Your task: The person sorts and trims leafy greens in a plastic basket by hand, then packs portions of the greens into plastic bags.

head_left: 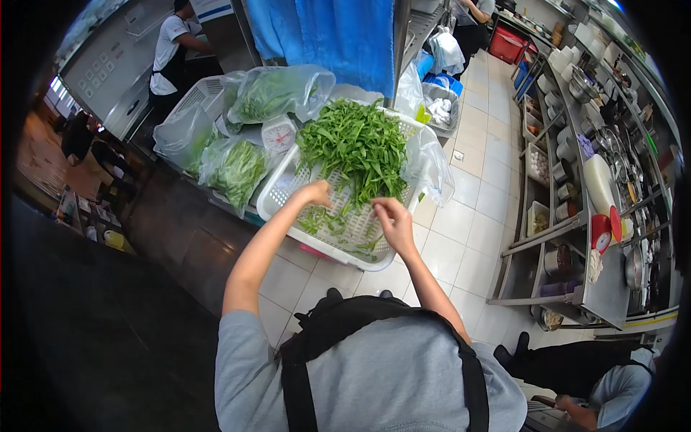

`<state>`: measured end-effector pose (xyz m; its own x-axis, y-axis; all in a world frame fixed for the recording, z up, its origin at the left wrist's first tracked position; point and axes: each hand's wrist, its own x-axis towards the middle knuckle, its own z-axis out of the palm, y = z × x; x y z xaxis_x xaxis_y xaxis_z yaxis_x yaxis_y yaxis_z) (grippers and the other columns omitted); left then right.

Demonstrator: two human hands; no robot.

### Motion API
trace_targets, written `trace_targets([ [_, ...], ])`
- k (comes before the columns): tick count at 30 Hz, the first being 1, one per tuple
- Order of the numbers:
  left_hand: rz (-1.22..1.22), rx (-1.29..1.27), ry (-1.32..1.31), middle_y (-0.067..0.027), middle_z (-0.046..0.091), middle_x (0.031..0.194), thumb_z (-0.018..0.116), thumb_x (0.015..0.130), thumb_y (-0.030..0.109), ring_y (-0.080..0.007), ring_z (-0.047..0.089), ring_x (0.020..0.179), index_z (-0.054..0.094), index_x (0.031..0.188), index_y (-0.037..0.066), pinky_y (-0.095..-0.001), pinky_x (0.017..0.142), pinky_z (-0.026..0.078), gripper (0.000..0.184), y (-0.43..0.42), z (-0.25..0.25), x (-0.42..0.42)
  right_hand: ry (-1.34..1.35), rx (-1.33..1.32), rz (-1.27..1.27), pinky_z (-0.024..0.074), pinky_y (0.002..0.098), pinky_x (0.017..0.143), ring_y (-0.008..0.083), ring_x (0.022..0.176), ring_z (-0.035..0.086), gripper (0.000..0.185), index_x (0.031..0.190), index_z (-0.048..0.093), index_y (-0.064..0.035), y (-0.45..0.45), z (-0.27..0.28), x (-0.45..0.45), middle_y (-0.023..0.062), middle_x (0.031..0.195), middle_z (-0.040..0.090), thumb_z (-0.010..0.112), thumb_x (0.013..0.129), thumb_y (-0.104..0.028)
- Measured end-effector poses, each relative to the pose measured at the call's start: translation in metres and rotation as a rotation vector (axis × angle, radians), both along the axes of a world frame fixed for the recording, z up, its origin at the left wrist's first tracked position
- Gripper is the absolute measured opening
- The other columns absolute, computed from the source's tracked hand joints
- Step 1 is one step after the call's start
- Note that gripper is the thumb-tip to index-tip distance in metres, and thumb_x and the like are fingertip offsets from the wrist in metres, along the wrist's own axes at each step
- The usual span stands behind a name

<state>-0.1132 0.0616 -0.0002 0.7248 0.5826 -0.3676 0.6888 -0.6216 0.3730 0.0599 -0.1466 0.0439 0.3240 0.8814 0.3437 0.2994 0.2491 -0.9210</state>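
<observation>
Greens (356, 140) are heaped at twelve o'clock in the basket (338, 253). The left hand (314, 193) is held at nine, the right hand (394, 218) at four, fingers curled; whether anything is pinched cannot be told.

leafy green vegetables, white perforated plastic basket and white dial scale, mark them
Leafy green vegetables (354, 140): head view, heap's middle.
White perforated plastic basket (337, 252): head view, near rim.
White dial scale (278, 135): head view, dial face.
</observation>
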Motion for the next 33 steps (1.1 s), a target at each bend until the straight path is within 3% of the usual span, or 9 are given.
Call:
trace_targets([
  [4,0.12,-0.077,0.003,-0.0216,0.057,0.107,0.076,0.056,0.046,-0.0328,0.053,0.103,0.056,0.107,-0.003,-0.0373,0.089,0.042,0.074,-0.01,-0.023,0.044,0.427,0.058,-0.01,0.0477,0.0228,0.068,0.0092,0.07,0.057,0.015,0.097,0.056,0.0034,0.001,-0.005,0.009,0.0039,0.078,0.058,0.046,0.09,-0.005],
  [9,0.444,0.038,-0.106,-0.022,0.039,0.13,0.073,0.052,0.059,-0.0382,0.031,0.123,0.044,0.122,-0.001,-0.0439,0.097,0.033,0.097,-0.025,-0.062,0.098,0.454,0.081,0.01,0.0468,0.0234,0.068,0.0096,0.07,0.057,0.015,0.097,0.056,0.0023,0.0,-0.006,0.01,0.0029,0.078,0.057,0.047,0.09,-0.007],
  [10,0.524,0.007,-0.013,-0.0179,0.035,0.133,0.072,0.056,0.055,-0.0367,0.029,0.124,0.043,0.124,0.003,-0.0496,0.094,0.033,0.091,-0.048,-0.02,0.106,0.449,0.079,0.007,0.0466,0.0234,0.068,0.0096,0.07,0.057,0.015,0.098,0.056,0.0023,0.0,-0.006,0.009,0.0031,0.078,0.057,0.047,0.09,-0.007],
  [13,0.361,0.142,0.025,-0.0158,0.04,0.129,0.068,0.063,0.051,-0.035,0.034,0.119,0.046,0.122,0.007,-0.0515,0.092,0.034,0.077,-0.052,-0.025,0.115,0.447,0.073,0.005,0.0463,0.0235,0.069,0.0097,0.07,0.056,0.015,0.098,0.056,0.0027,-0.001,-0.005,0.009,0.0037,0.079,0.057,0.047,0.09,-0.007],
  [14,0.355,0.157,0.024,-0.0145,0.042,0.127,0.062,0.07,0.044,-0.0343,0.036,0.116,0.048,0.12,0.01,-0.0528,0.091,0.033,0.062,-0.054,-0.027,0.117,0.445,0.073,0.008,0.0463,0.0236,0.069,0.0099,0.07,0.056,0.015,0.098,0.056,0.0028,-0.002,-0.006,0.01,0.0039,0.08,0.057,0.047,0.09,-0.007],
  [21,0.387,0.067,0.038,-0.0137,0.049,0.123,0.059,0.074,0.037,-0.0333,0.037,0.119,0.053,0.114,0.007,-0.0503,0.095,0.031,0.05,-0.049,-0.02,0.112,0.442,0.06,0.03,0.0449,0.0208,0.067,0.0087,0.07,0.057,0.014,0.096,0.057,0.0032,0.0,-0.007,0.009,0.0042,0.082,0.059,0.048,0.089,-0.005],
  [26,0.378,0.052,-0.04,-0.0173,0.058,0.109,0.06,0.076,0.032,-0.0337,0.053,0.104,0.057,0.104,0.004,-0.047,0.085,0.042,0.04,-0.05,0.011,0.086,0.426,0.065,0.04,0.0445,0.0211,0.066,0.0085,0.07,0.056,0.014,0.096,0.057,0.0028,0.001,-0.008,0.008,0.0039,0.081,0.059,0.048,0.089,-0.005],
  [29,0.384,-0.077,-0.154,-0.0198,0.058,0.107,0.059,0.078,0.033,-0.0359,0.053,0.103,0.058,0.102,0.001,-0.0458,0.085,0.042,0.04,-0.038,-0.002,0.072,0.405,0.053,0.053,0.0445,0.0212,0.066,0.0086,0.07,0.056,0.014,0.096,0.057,0.003,0.002,-0.007,0.009,0.004,0.082,0.059,0.048,0.089,-0.006],
  [33,0.286,-0.453,-0.449,-0.0159,0.061,0.103,0.057,0.082,0.032,-0.0221,0.056,0.092,0.056,0.108,0.0,-0.0341,0.08,0.042,0.041,-0.018,-0.024,0.045,0.396,0.018,0.053,0.045,0.022,0.068,0.0095,0.072,0.056,0.014,0.097,0.056,0.0031,0.0,0.002,0.012,0.0043,0.084,0.058,0.048,0.089,-0.006],
])
